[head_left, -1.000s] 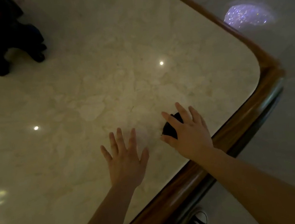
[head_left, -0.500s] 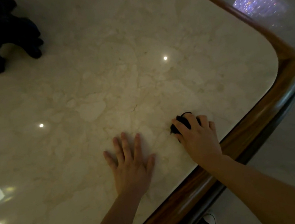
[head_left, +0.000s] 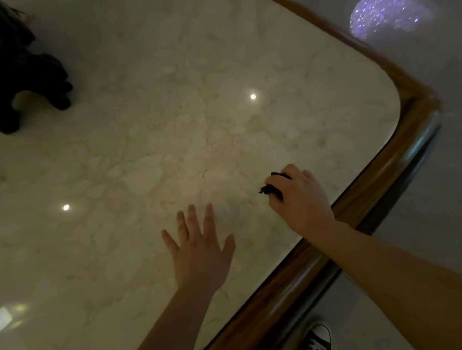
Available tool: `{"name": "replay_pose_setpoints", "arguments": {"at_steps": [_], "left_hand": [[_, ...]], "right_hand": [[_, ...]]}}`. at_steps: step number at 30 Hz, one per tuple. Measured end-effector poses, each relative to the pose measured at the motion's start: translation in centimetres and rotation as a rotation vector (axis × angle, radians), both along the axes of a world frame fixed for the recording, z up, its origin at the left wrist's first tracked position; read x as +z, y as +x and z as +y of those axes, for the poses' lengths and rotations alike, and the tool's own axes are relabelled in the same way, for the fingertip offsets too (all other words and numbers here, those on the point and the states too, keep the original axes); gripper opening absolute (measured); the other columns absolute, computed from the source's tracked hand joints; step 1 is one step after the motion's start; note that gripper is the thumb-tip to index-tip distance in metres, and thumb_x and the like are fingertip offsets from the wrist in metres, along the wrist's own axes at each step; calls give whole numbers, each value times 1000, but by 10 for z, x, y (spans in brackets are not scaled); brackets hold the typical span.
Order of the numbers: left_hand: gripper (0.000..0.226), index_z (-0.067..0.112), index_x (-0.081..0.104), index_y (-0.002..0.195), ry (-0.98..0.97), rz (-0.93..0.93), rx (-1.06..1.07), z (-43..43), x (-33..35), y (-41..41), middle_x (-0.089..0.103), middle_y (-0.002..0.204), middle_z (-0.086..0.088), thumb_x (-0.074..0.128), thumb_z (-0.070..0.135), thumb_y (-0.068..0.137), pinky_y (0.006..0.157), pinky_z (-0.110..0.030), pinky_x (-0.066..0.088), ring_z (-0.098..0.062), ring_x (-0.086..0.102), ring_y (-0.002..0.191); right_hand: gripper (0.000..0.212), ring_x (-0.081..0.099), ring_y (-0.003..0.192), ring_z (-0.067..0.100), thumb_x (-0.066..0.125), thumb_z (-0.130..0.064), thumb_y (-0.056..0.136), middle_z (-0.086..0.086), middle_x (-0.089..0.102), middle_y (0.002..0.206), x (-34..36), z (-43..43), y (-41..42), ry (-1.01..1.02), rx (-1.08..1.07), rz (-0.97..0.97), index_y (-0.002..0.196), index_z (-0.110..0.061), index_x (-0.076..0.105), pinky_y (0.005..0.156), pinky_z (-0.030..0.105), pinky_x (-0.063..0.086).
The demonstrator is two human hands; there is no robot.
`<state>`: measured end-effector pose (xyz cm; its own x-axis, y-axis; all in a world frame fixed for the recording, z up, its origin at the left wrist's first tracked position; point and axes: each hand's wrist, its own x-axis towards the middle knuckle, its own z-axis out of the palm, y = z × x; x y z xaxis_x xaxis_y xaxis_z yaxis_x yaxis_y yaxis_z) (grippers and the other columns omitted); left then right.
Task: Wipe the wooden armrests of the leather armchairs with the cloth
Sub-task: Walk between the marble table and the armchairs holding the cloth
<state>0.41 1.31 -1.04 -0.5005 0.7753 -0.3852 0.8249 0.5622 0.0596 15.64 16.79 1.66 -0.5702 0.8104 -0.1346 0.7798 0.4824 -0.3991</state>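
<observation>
While the left hand (head_left: 201, 254) lies spread, the right hand (head_left: 299, 195) grips the cloth (head_left: 272, 188) — on marble.

I can read no text, label, brand, number or sign anywhere here; the light is dim and every surface before me is bare of writing.

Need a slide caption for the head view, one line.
Right hand closed on a dark cloth on the marble table; left hand open, fingers spread, over the marble.
</observation>
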Motion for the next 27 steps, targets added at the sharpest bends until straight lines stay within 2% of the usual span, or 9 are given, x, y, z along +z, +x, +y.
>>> {"name": "replay_pose_setpoints", "arguments": {"at_steps": [4,7,15,18,22,27], "left_hand": [[75,30,-6,153,57,-20,-56,3,64,17,-2,164,-7,23,64,93,117,-59,-1,-30,-8,149],[74,29,-1,154,81,-27,-82,6,110,28,3,164,-7,26,62,94,118,-58,3,-30,-3,150],[72,30,0,154,197,-70,-250,15,247,95,7,163,-6,31,57,95,120,-52,3,-27,-3,150],[72,30,2,154,251,-70,-315,20,282,121,9,163,-6,33,56,95,120,-52,4,-27,-1,150],[72,28,9,154,332,-80,-402,31,315,149,16,162,-9,37,55,94,119,-54,9,-30,6,150],[71,27,13,152,361,-108,-546,40,338,173,23,160,-10,28,58,90,117,-57,13,-31,12,149]], "right_hand": [[30,47,92,27,58,-29,94,5,52,116,66,2,28,-23,-75,25,123,-23,62,81,38,49],[32,51,97,28,59,-31,94,4,53,117,113,2,49,-31,-134,62,125,-24,62,82,39,51],[33,58,95,28,64,-28,90,2,56,107,240,-19,129,13,-263,226,122,-22,65,84,41,53],[32,58,98,26,64,-29,91,2,58,110,269,-31,156,32,-316,251,123,-23,65,83,36,51],[32,59,96,23,64,-32,90,-1,59,108,293,-48,193,59,-389,275,121,-25,65,82,39,54],[30,58,90,20,66,-27,88,-7,53,97,314,-75,236,97,-529,286,117,-24,68,81,40,53]]}}
